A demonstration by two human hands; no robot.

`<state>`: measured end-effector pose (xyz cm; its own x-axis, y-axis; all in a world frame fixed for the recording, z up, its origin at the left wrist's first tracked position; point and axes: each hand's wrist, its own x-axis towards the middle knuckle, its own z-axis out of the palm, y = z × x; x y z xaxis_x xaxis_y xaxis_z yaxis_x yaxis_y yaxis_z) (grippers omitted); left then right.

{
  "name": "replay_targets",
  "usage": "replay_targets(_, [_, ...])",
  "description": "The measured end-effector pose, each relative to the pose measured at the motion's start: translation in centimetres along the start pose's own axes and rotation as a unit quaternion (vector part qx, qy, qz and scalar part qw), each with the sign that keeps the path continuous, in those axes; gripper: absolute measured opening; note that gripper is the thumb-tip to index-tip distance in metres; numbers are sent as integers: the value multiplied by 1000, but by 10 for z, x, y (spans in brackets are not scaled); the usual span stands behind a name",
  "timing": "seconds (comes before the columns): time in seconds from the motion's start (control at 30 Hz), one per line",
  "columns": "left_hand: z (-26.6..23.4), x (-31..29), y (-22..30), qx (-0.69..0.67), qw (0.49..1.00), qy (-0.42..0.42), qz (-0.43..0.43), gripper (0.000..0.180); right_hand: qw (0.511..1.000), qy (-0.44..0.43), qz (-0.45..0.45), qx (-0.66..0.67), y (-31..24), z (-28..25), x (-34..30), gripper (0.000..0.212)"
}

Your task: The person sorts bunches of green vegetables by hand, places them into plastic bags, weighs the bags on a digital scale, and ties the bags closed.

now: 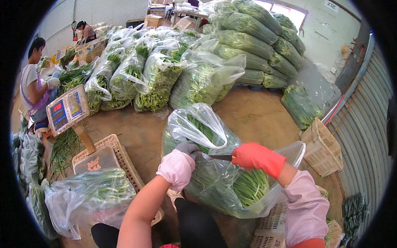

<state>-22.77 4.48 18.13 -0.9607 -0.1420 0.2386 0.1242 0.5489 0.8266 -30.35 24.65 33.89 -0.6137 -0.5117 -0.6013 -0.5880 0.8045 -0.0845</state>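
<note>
A large clear plastic bag of long green stalks, which look like garlic chives, lies in front of me, its mouth open at the lower right. My left hand, in a grey glove with a pink checked cuff, is closed on the bag's gathered plastic. My right hand, in a red rubber glove, grips a dark narrow strip that runs over the bag toward my left hand. I cannot make out whether it is a tie or a blade. White bag handles stand up just beyond both hands.
At the left, a platform scale with a tilted display stands beside another filled bag. Bagged greens line the back, with a tall stack behind. Crates stand right, by a corrugated wall. A co-worker sits far left.
</note>
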Motion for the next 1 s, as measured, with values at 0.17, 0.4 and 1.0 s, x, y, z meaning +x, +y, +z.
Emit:
replay_targets(0.17, [3, -2, 12, 23, 999, -9, 31, 11, 1000, 1, 11, -22, -5, 20, 24, 24])
replay_targets(0.4, [-18, -15, -2, -20, 1000, 11, 2, 14, 998, -1, 1, -65, 12, 17, 0, 28])
replay_targets(1.0, [40, -18, 50, 151, 965, -154, -146, 32, 984, 172, -28, -25, 31, 70, -23, 23])
